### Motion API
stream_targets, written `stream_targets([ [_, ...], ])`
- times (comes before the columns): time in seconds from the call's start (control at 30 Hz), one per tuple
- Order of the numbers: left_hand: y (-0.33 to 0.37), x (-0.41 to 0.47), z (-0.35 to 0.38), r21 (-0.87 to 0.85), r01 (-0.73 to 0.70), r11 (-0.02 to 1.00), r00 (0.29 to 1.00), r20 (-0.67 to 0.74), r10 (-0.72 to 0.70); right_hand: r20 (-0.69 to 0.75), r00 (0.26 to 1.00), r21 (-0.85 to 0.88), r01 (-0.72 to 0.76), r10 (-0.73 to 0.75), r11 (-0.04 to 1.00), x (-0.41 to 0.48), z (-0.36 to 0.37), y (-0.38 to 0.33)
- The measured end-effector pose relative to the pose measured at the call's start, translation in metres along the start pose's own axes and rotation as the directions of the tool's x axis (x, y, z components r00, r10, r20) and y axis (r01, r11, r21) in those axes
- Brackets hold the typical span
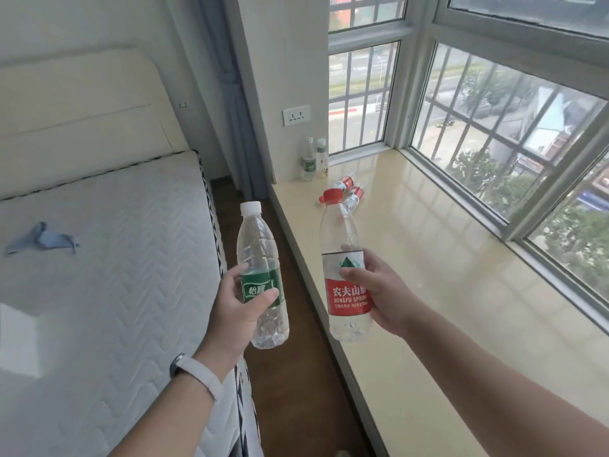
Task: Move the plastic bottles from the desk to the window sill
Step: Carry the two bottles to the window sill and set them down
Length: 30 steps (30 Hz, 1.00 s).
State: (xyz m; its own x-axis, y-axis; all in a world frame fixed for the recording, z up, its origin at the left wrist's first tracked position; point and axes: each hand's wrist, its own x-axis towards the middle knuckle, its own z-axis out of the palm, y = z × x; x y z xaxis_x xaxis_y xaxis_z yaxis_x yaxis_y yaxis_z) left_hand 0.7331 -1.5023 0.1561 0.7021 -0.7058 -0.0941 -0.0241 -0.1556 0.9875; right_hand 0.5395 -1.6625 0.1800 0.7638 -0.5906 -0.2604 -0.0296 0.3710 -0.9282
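Observation:
My left hand point(235, 301) grips a clear bottle with a green label and white cap point(258, 255), upright above the gap between bed and sill. My right hand point(379, 291) grips a clear bottle with a red label and red cap point(342, 239), tilted slightly, over the near edge of the beige window sill point(445, 258). On the sill's far end two bottles stand upright: a green-label one point(308, 159) and a pale one point(321, 158). Two red-label bottles point(350, 190) lie on their sides just beyond the red cap.
A bed with a white mattress point(108, 258) and cream headboard fills the left; a blue cloth point(43, 240) lies on it. A narrow strip of brown floor point(293, 374) runs between bed and sill. Barred windows point(494, 136) line the sill's far side. A wall socket point(296, 115) sits above the standing bottles.

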Motion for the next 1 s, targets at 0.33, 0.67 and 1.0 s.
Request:
stream_targets([
  [0.33,0.024,0.082,-0.004,-0.034,-0.025,0.999,0.998,-0.050,0.024,0.091,0.996,0.008,-0.004,0.003,1.000,0.084,0.003,-0.032],
  [0.67,-0.005,0.210,-0.018,-0.119,0.048,0.992,0.998,-0.023,-0.051,0.029,0.999,0.056,-0.014,0.012,0.998,0.204,0.002,-0.056],
  [1.0,0.025,0.364,-0.054,-0.138,0.008,0.990,0.998,0.057,0.000,-0.071,0.997,0.045,0.022,-0.019,0.999,0.336,0.031,-0.104],
])
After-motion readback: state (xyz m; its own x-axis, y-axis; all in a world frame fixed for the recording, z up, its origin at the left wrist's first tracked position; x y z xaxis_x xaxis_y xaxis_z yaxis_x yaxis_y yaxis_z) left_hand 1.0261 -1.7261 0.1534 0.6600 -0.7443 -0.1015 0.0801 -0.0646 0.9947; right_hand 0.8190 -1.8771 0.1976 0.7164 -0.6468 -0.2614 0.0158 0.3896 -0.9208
